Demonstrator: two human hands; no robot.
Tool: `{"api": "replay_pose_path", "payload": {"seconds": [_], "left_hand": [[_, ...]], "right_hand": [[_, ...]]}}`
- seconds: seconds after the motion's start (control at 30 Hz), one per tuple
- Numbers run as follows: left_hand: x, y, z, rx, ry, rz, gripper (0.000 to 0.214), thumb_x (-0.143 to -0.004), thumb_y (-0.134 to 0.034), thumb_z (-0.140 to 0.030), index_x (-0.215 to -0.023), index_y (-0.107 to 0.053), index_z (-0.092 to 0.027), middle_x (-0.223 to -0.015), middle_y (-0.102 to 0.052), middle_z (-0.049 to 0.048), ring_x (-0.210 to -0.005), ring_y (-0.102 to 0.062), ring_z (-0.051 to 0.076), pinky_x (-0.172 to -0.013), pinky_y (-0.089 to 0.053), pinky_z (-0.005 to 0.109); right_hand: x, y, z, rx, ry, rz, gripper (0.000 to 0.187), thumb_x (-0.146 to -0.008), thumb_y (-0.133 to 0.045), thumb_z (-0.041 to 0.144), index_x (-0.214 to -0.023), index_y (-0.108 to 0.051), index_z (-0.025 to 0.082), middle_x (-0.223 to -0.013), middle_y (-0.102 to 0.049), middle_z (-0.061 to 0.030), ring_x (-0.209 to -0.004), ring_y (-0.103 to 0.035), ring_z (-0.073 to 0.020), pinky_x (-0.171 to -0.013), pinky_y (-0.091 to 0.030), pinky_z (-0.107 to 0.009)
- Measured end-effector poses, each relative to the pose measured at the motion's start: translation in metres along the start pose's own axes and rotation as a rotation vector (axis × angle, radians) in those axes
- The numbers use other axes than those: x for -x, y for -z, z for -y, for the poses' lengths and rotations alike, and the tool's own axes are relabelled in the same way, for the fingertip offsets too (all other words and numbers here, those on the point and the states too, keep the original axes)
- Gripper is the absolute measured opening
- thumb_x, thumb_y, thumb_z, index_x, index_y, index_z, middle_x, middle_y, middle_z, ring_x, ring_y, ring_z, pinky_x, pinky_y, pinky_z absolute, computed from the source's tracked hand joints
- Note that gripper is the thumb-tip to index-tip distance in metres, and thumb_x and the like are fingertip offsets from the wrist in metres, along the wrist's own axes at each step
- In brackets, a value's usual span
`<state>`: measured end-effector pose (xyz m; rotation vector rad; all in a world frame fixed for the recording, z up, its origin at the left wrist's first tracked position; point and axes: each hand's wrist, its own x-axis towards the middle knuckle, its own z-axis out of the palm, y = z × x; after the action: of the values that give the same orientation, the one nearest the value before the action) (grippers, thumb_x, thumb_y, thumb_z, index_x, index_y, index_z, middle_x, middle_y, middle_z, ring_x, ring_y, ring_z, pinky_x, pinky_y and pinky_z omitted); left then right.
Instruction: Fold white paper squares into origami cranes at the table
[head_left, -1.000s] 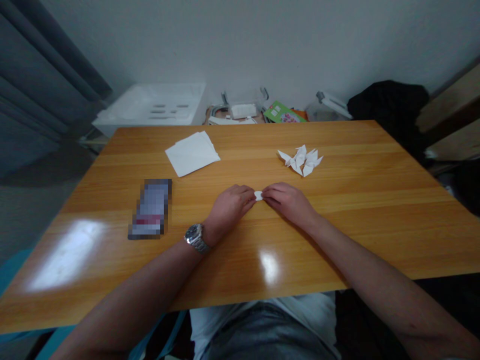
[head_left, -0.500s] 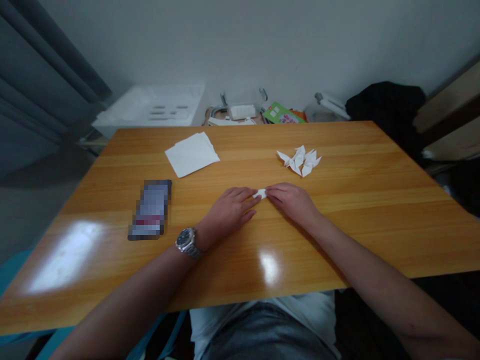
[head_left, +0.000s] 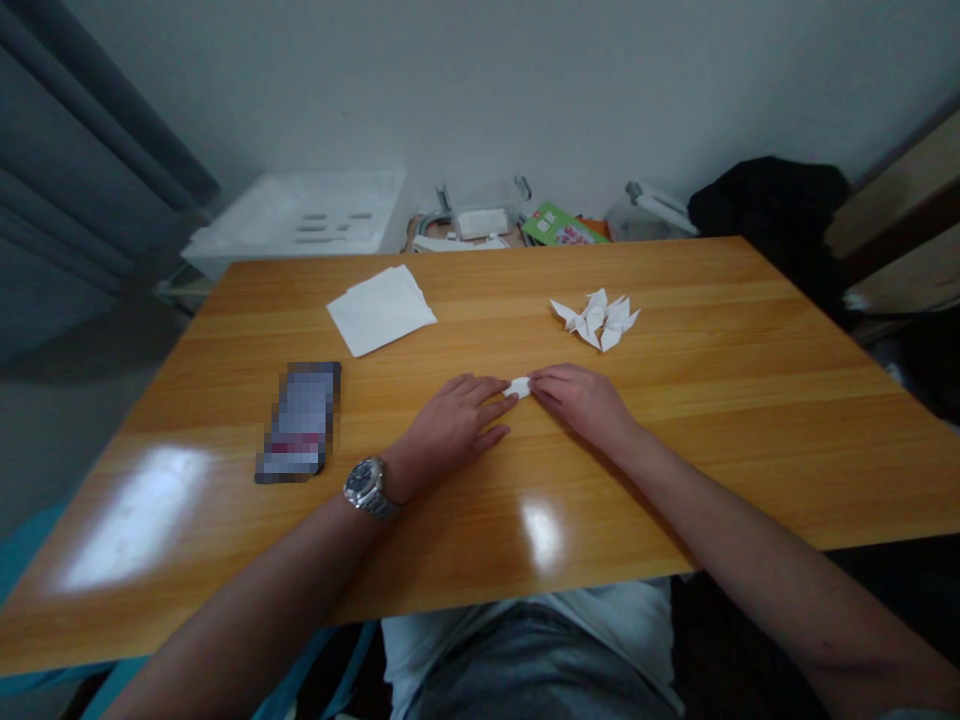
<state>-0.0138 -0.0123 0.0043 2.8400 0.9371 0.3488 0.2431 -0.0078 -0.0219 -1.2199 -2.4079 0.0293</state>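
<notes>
A small piece of folded white paper (head_left: pixel 518 387) lies low at the middle of the table, between my two hands. My left hand (head_left: pixel 459 415), with a metal watch (head_left: pixel 367 485) on the wrist, grips the paper's left end with its fingertips. At the other end, my right hand (head_left: pixel 581 397) pinches the paper, fingers pressed together. Parts of the paper are hidden under the fingers. Beyond my right hand sit several folded white paper figures (head_left: pixel 598 318), bunched together with pointed tips.
A small stack of white paper sheets (head_left: pixel 381 310) rests at the back left of the wooden table (head_left: pixel 712 400). A blurred-out phone (head_left: pixel 301 420) lies left of my left hand. Behind the table are a white tray (head_left: pixel 300 215) and a green booklet (head_left: pixel 559 226).
The whole view has shifted very slightly. Both hands keep their grip on the folded paper, with hardly any visible movement.
</notes>
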Motion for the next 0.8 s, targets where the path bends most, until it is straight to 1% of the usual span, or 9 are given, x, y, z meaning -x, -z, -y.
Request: {"api": "replay_pose_path", "payload": {"seconds": [0.07, 0.13, 0.23, 0.33, 0.43, 0.5, 0.57, 0.7, 0.8], "left_hand": [[0.0, -0.001, -0.001, -0.007, 0.01, 0.017, 0.042, -0.104, -0.052, -0.037, -0.142, -0.059, -0.022, -0.145, -0.059, 0.0114, -0.131, -0.056, 0.027, -0.117, -0.037, 0.048], [0.001, -0.001, -0.003, -0.013, 0.018, 0.025, 0.042, -0.104, -0.051, -0.037, -0.143, -0.057, -0.023, -0.145, -0.059, 0.0106, -0.132, -0.055, 0.026, -0.119, -0.034, 0.049], [0.001, -0.001, -0.004, -0.03, 0.023, 0.033, 0.045, -0.104, -0.051, -0.037, -0.147, -0.054, -0.023, -0.145, -0.059, 0.0096, -0.133, -0.054, 0.026, -0.12, -0.033, 0.049], [0.001, -0.001, -0.005, -0.036, 0.026, 0.025, 0.045, -0.104, -0.051, -0.037, -0.148, -0.052, -0.023, -0.144, -0.059, 0.0094, -0.132, -0.055, 0.026, -0.119, -0.034, 0.049], [0.001, -0.002, -0.004, -0.027, 0.018, 0.007, 0.046, -0.105, -0.05, -0.038, -0.147, -0.053, -0.021, -0.143, -0.061, 0.0105, -0.13, -0.056, 0.026, -0.118, -0.035, 0.049], [0.001, -0.003, -0.003, -0.013, 0.011, -0.008, 0.045, -0.105, -0.05, -0.04, -0.145, -0.056, -0.02, -0.142, -0.061, 0.0108, -0.129, -0.057, 0.026, -0.117, -0.037, 0.048], [0.0, -0.004, -0.001, -0.001, 0.013, -0.03, 0.043, -0.105, -0.05, -0.041, -0.142, -0.059, -0.021, -0.14, -0.063, 0.0098, -0.125, -0.059, 0.026, -0.114, -0.04, 0.046], [-0.005, -0.008, 0.0, 0.0, 0.031, -0.078, 0.036, -0.104, -0.052, -0.037, -0.135, -0.063, -0.021, -0.13, -0.068, 0.0088, -0.116, -0.062, 0.025, -0.104, -0.047, 0.043], [-0.01, -0.01, -0.001, -0.007, 0.039, -0.102, 0.031, -0.106, -0.05, -0.035, -0.127, -0.067, -0.02, -0.121, -0.071, 0.0091, -0.111, -0.064, 0.024, -0.1, -0.049, 0.04]], "right_hand": [[0.0, 0.002, 0.002, 0.001, -0.003, 0.006, 0.022, -0.102, -0.055, 0.021, -0.105, -0.077, 0.019, -0.111, -0.078, -0.0107, -0.1, -0.072, -0.0248, -0.089, -0.058, -0.038], [0.0, 0.004, 0.006, 0.002, -0.015, 0.008, 0.023, -0.102, -0.054, 0.022, -0.111, -0.076, 0.019, -0.114, -0.077, -0.0114, -0.102, -0.071, -0.0256, -0.091, -0.058, -0.039], [-0.001, 0.007, 0.014, 0.002, -0.012, 0.004, 0.033, -0.102, -0.055, 0.03, -0.13, -0.068, 0.017, -0.126, -0.073, -0.0141, -0.113, -0.069, -0.0288, -0.099, -0.055, -0.044], [0.0, 0.008, 0.021, 0.007, 0.037, 0.048, 0.047, -0.104, -0.053, 0.037, -0.144, -0.058, 0.014, -0.143, -0.063, -0.0164, -0.132, -0.059, -0.0312, -0.113, -0.048, -0.05], [0.003, 0.006, 0.025, -0.002, 0.043, 0.132, 0.055, -0.104, -0.052, 0.042, -0.15, -0.051, 0.012, -0.153, -0.054, -0.0176, -0.143, -0.051, -0.0307, -0.119, -0.042, -0.051], [0.005, 0.005, 0.025, -0.014, 0.03, 0.162, 0.058, -0.103, -0.052, 0.043, -0.153, -0.048, 0.014, -0.155, -0.051, -0.0177, -0.145, -0.048, -0.0303, -0.12, -0.041, -0.053], [0.006, 0.004, 0.024, -0.019, 0.018, 0.168, 0.056, -0.104, -0.051, 0.041, -0.153, -0.048, 0.015, -0.157, -0.049, -0.0169, -0.146, -0.047, -0.0296, -0.121, -0.041, -0.053], [0.004, 0.0, 0.022, 0.009, 0.03, 0.153, 0.044, -0.106, -0.045, 0.026, -0.147, -0.056, 0.012, -0.154, -0.053, -0.0162, -0.142, -0.052, -0.0289, -0.119, -0.045, -0.05], [0.001, -0.002, 0.018, 0.013, 0.06, 0.122, 0.04, -0.105, -0.048, 0.021, -0.141, -0.061, 0.013, -0.149, -0.058, -0.0161, -0.137, -0.057, -0.0291, -0.115, -0.049, -0.049]]}}
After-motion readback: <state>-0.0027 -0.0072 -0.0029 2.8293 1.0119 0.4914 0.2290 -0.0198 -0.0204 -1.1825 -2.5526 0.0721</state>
